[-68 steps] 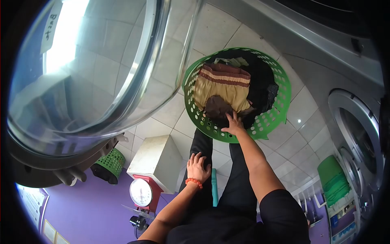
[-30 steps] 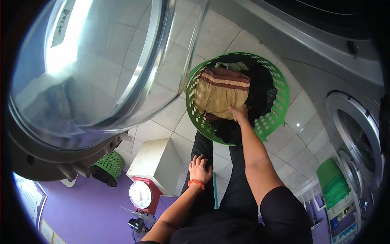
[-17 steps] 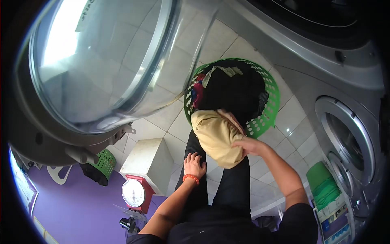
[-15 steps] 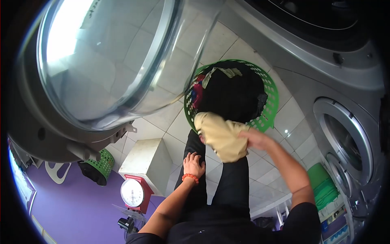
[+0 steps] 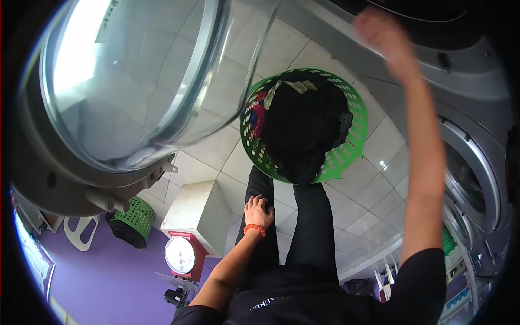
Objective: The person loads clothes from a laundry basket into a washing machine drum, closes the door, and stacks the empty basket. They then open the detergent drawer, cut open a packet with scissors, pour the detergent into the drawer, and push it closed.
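Upper right, the blurry right hand (image 5: 382,35) reaches to the machine (image 5: 460,76); I can't tell its grip. The left hand (image 5: 259,212) rests loose on a leg (image 5: 260,184). Dark clothes (image 5: 306,119) in the upper-middle basket (image 5: 357,142) likely need a firm grab.

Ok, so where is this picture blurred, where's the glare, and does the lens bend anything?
Head view: right hand smeared, probably by motion, left hand much crisper; head view: strong white glare toward the left of the clear door; head view: tile floor looks bowed and the corners go black, wide-lens style.
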`<state>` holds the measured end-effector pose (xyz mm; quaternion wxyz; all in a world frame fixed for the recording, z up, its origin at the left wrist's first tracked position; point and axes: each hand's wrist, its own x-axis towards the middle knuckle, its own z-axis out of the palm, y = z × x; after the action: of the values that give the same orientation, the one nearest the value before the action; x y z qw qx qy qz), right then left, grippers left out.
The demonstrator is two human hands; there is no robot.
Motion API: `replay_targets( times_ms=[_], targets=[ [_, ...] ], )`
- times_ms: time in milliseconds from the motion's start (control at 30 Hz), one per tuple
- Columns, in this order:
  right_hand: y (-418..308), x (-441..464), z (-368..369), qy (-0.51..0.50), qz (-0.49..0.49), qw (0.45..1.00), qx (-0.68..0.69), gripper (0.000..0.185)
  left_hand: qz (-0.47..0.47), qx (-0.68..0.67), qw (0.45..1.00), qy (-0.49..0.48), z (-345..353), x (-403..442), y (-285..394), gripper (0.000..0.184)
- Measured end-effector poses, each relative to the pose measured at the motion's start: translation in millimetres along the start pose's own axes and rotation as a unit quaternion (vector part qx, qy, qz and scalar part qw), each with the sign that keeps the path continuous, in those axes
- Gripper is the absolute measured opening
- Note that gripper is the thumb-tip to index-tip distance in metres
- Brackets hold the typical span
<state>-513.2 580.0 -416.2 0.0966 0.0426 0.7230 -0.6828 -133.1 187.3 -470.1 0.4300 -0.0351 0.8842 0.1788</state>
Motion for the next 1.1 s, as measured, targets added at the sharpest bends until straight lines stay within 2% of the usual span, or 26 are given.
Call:
replay_targets(
  times_ms=[33, 67, 100, 133, 167, 200, 233, 300, 333, 367, 433, 467, 500, 567, 600, 633, 700, 767, 833, 867, 900, 933, 967, 1000, 1067, 1100],
  targets=[
    [23, -32, 40, -0.013, 0.154, 0.983, -0.101, 0.033, 0.001, -0.001, 1.000, 0.000, -1, 0, 3, 0.034],
    [87, -50, 50, -0.128, 0.316, 0.938, -0.063, 0.040, 0.002, -0.001, 1.000, 0.001, -2, 1, 5, 0.034],
    [173, -99, 71, -0.152, 0.236, 0.945, -0.168, 0.046, 0.001, 0.003, 1.000, -0.002, -1, 0, 5, 0.034],
    [206, -143, 97, -0.186, 0.316, 0.902, -0.228, 0.057, 0.005, -0.001, 1.000, 0.002, 0, 2, 4, 0.034],
    [255, -186, 119, -0.183, 0.439, 0.839, -0.265, 0.071, 0.009, -0.004, 1.000, 0.003, 1, 2, 4, 0.034],
    [271, -213, 143, -0.119, 0.519, 0.799, -0.278, 0.090, 0.012, -0.002, 1.000, 0.005, -2, 2, 7, 0.034],
    [291, -234, 162, -0.009, 0.549, 0.792, -0.267, 0.098, 0.012, 0.004, 1.000, 0.003, -4, 3, 8, 0.034],
    [313, -244, 182, 0.234, 0.527, 0.800, -0.162, 0.101, 0.039, 0.030, 0.999, 0.013, -3, 3, 7, 0.033],
    [328, -241, 190, 0.291, 0.516, 0.800, -0.101, 0.090, 0.039, 0.030, 0.999, 0.014, -2, 3, 5, 0.033],
    [338, -234, 189, 0.292, 0.519, 0.797, -0.096, 0.090, 0.039, 0.036, 0.999, 0.010, -2, 5, 4, 0.033],
    [340, -219, 181, 0.244, 0.501, 0.830, 0.014, 0.076, 0.035, 0.021, 0.999, 0.011, -1, 3, 3, 0.033],
    [304, -207, 189, 0.275, 0.486, 0.830, -0.005, 0.067, 0.041, 0.022, 0.999, 0.002, -3, 3, 3, 0.038],
    [278, -205, 192, 0.277, 0.486, 0.829, -0.007, 0.067, 0.043, 0.020, 0.999, 0.001, -5, 6, 3, 0.038],
    [236, -223, 195, 0.205, 0.453, 0.867, 0.013, 0.067, 0.043, -0.163, 0.985, 0.035, -6, 17, 1, 0.053],
    [225, -243, 197, 0.172, 0.427, 0.887, 0.040, 0.063, 0.058, -0.227, 0.971, 0.048, -7, 26, 2, 0.072],
    [212, -265, 200, 0.138, 0.400, 0.904, 0.067, 0.059, 0.025, -0.260, 0.965, 0.031, -8, 34, 2, 0.083],
    [148, -296, 204, 0.038, 0.452, 0.874, 0.176, 0.047, 0.044, -0.288, 0.954, 0.076, -33, 53, 24, 0.082],
    [84, -309, 194, -0.171, 0.437, 0.849, 0.241, 0.039, 0.235, -0.046, 0.963, 0.121, -57, 73, 39, 0.084],
    [31, -308, 187, -0.278, 0.396, 0.849, 0.211, 0.044, 0.277, 0.073, 0.954, 0.084, -66, 74, 38, 0.074],
    [21, -304, 180, -0.277, 0.396, 0.850, 0.209, 0.044, 0.318, -0.019, 0.948, 0.027, -75, 67, 43, 0.067],
    [13, -303, 171, -0.269, 0.334, 0.892, 0.144, 0.050, 0.354, -0.110, 0.928, -0.033, -86, 59, 49, 0.061],
    [7, -303, 163, -0.259, 0.269, 0.924, 0.076, 0.057, 0.344, -0.097, 0.925, -0.131, -99, 52, 53, 0.052],
    [3, -303, 156, -0.260, 0.268, 0.925, 0.075, 0.057, 0.303, -0.186, 0.918, -0.177, -100, 42, 52, 0.051],
    [-1, -305, 149, -0.212, 0.209, 0.954, -0.035, 0.066, 0.258, -0.275, 0.900, -0.220, -102, 30, 51, 0.050],
    [14, -315, 142, -0.270, 0.205, 0.930, -0.139, 0.084, 0.044, -0.429, 0.803, -0.412, -119, 9, 48, 0.053],
    [21, -320, 139, -0.299, 0.199, 0.914, -0.190, 0.094, 0.046, -0.430, 0.803, -0.410, -121, -2, 50, 0.053]
  ],
)
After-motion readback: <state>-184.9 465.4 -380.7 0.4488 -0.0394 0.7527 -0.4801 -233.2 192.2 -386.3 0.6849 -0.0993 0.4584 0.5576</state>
